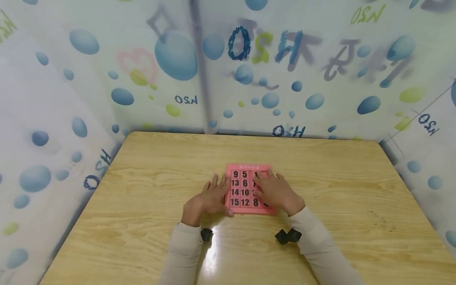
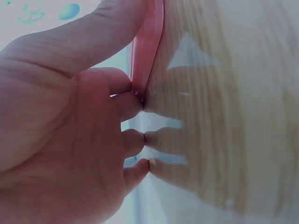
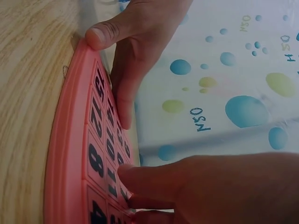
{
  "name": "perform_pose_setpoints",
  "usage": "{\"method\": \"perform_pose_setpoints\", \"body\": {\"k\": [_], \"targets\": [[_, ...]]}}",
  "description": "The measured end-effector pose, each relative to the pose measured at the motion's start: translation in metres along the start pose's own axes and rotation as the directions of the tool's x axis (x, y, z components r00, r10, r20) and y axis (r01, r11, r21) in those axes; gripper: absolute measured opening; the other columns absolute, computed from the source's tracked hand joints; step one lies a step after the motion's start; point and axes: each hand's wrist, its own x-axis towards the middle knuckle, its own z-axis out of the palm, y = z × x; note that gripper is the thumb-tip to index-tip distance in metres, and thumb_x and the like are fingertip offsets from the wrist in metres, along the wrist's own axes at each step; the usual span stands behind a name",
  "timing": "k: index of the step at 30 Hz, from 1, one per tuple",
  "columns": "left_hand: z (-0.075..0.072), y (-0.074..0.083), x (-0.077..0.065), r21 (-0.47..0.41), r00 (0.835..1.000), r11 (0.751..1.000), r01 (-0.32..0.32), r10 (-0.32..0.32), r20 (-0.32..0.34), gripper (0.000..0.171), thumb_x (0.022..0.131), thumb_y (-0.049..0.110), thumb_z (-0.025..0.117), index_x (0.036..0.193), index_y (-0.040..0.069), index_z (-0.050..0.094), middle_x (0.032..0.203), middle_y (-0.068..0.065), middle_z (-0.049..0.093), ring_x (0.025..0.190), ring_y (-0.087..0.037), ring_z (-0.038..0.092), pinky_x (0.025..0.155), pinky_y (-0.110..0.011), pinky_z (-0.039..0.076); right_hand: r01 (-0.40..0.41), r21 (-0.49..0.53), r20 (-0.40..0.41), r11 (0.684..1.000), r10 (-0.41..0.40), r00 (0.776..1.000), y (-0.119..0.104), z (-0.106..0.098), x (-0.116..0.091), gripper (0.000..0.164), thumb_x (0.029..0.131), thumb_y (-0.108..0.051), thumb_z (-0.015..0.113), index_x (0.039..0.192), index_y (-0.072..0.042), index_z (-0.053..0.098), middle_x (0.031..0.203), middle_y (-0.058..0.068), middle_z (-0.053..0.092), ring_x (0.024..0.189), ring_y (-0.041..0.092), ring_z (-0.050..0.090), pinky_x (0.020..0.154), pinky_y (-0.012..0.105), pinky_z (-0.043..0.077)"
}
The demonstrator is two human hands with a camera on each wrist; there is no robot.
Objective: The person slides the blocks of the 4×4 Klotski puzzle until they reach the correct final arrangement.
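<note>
A pink sliding number puzzle [image 1: 244,192] with black-numbered tiles lies flat on the table. Its left columns read 9, 5, 13, 6, 14, 10, 15, 12 in the head view. My left hand [image 1: 210,200] rests against the left side, fingers spread, with the thumb at the near left corner. In the left wrist view, several fingertips touch the tabletop beside the pink frame [image 2: 148,46]. Over the right columns lies my right hand [image 1: 279,194], its fingertips touching tiles. That hand covers part of the upper right tiles; the 8 [image 3: 96,159] and 11 [image 3: 112,183] show in the right wrist view.
The wood-grain table [image 1: 149,170] carries the puzzle near its middle. Light walls [image 1: 221,91] with blue and green dots stand close behind it and at both sides. Small black pieces [image 1: 287,236] show beside the sleeves [image 1: 185,245].
</note>
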Motion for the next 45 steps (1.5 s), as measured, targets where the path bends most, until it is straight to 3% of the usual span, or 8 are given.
{"method": "perform_pose_setpoints", "body": {"k": [8,13,15,19,21,26,28,45], "targets": [[0.009,0.000,-0.004,-0.034,1.000,0.999,-0.002,0.002,0.001,0.117,0.079,0.036,0.081,0.159,0.006,0.002,0.166,-0.013,-0.005,0.151,-0.037,-0.013,0.123,-0.053,-0.003,0.011,0.048,0.018,0.999,-0.012,1.000,-0.001,0.007,-0.004,0.055,0.100,-0.035,0.057,0.146,-0.008,0.049,0.154,0.017,0.042,0.143,0.045,0.031,0.113,0.065,0.028],[0.008,0.001,-0.003,-0.025,1.000,1.000,-0.005,0.005,0.002,0.116,0.080,0.036,0.081,0.159,0.006,0.001,0.166,-0.013,-0.005,0.151,-0.037,-0.013,0.123,-0.053,-0.003,0.012,0.109,0.060,0.994,-0.019,0.998,0.004,-0.005,-0.011,0.051,0.102,-0.032,0.053,0.146,-0.007,0.050,0.148,0.018,0.050,0.144,0.047,0.030,0.114,0.065,0.026],[0.007,0.001,-0.003,-0.020,1.000,1.000,-0.002,0.002,0.000,0.116,0.080,0.036,0.081,0.159,0.006,0.001,0.166,-0.013,-0.006,0.151,-0.036,-0.013,0.123,-0.052,-0.003,0.016,0.101,0.073,0.995,-0.024,0.997,0.006,-0.012,-0.014,0.041,0.102,-0.030,0.053,0.135,-0.006,0.059,0.129,0.019,0.064,0.137,0.047,0.041,0.109,0.062,0.035],[0.005,0.001,-0.001,-0.011,1.000,1.000,-0.002,0.002,-0.001,0.116,0.080,0.036,0.080,0.159,0.006,0.001,0.166,-0.013,-0.006,0.151,-0.036,-0.013,0.123,-0.052,-0.003,0.029,0.043,0.137,0.999,-0.035,0.990,0.008,-0.023,-0.019,0.028,0.101,-0.026,0.055,0.122,-0.009,0.062,0.108,0.015,0.067,0.115,0.041,0.057,0.083,0.049,0.048],[0.004,0.001,-0.001,-0.008,1.000,1.000,-0.004,0.004,-0.001,0.116,0.081,0.036,0.080,0.159,0.006,0.000,0.166,-0.013,-0.007,0.151,-0.036,-0.013,0.123,-0.051,-0.003,0.020,0.021,0.180,1.000,-0.024,0.983,0.007,-0.026,-0.021,0.035,0.101,-0.025,0.057,0.131,-0.007,0.059,0.120,0.018,0.064,0.113,0.039,0.058,0.075,0.044,0.046],[0.001,0.001,0.002,-0.004,1.000,1.000,-0.017,0.017,-0.012,0.116,0.082,0.036,0.079,0.159,0.006,-0.001,0.166,-0.013,-0.008,0.151,-0.037,-0.014,0.123,-0.051,-0.004,-0.006,-0.010,0.225,1.000,0.008,0.974,0.006,-0.031,-0.023,0.050,0.101,-0.027,0.056,0.147,-0.007,0.048,0.144,0.020,0.053,0.138,0.045,0.041,0.095,0.053,0.050],[0.001,0.000,0.002,-0.003,1.000,1.000,-0.015,0.015,-0.010,0.116,0.081,0.037,0.079,0.159,0.006,-0.001,0.166,-0.013,-0.008,0.151,-0.036,-0.015,0.123,-0.051,-0.004,-0.015,-0.008,0.229,1.000,0.017,0.973,0.006,-0.031,-0.023,0.051,0.101,-0.027,0.055,0.148,-0.008,0.047,0.147,0.019,0.051,0.141,0.046,0.037,0.102,0.056,0.046],[0.000,-0.001,0.000,-0.006,1.000,1.000,-0.007,0.007,-0.002,0.116,0.080,0.036,0.080,0.159,0.006,0.000,0.166,-0.013,-0.007,0.151,-0.036,-0.014,0.123,-0.051,-0.003,-0.096,0.068,0.208,0.993,0.080,0.975,0.007,-0.023,-0.014,0.059,0.102,-0.028,0.053,0.153,-0.004,0.035,0.158,0.019,0.035,0.145,0.046,0.028,0.107,0.056,0.042]]}}
